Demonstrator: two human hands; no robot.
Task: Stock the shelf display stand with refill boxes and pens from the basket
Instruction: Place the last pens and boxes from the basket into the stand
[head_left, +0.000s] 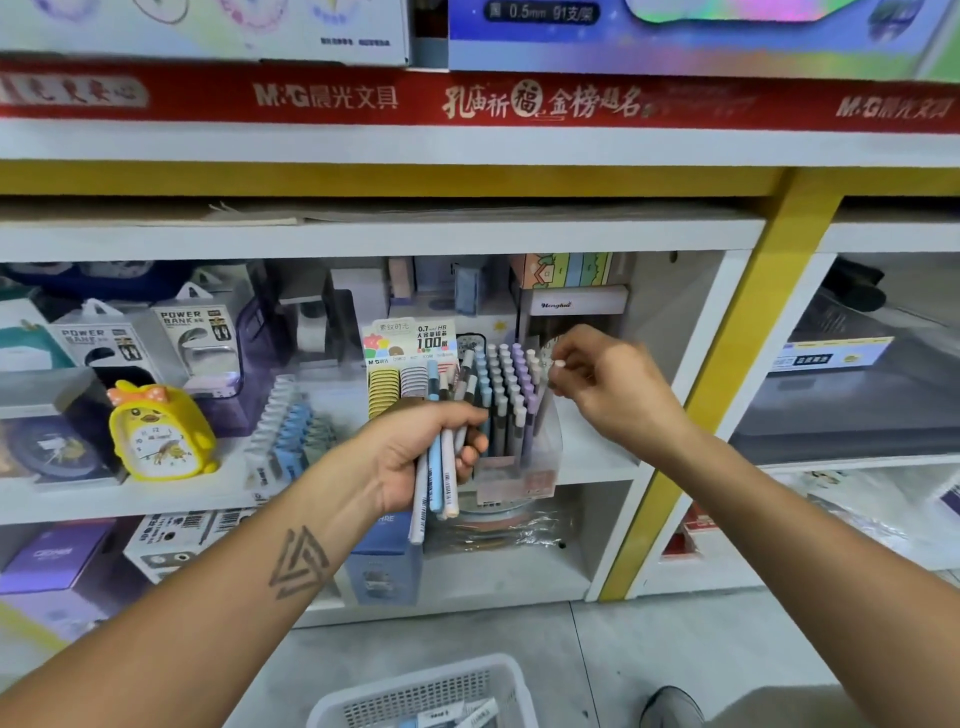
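Our left hand (415, 452) sits at the centre of the frame, forearm reaching up from the lower left, fingers (470, 447) clenched round a bundle of pens (439, 483) in pale blue, white and grey; the bundle stands nearly upright, its lower ends hanging below the palm. Our right hand (613, 384) is right of centre, wrist bent, thumb and fingers (563, 371) pinching the white top of a single pen (558, 364) at the right edge of the display stand (519, 415); the rest of that pen is blurred.

The clear stand sits on the middle shelf (597, 457), just behind our left hand, filled with upright rows of pens with blue, grey and lilac caps. Our left knuckles cover its lower left part. A card header (410, 340) reading 0.7 HB rises at the stand's left side.

In the left of the frame a yellow duck alarm clock (161, 434) stands on the same shelf, with power bank boxes (192, 338) behind it. At the bottom centre the white basket (441, 691) rests on the floor, a few packets visible inside. A shoe (670, 706) shows at the lower right.
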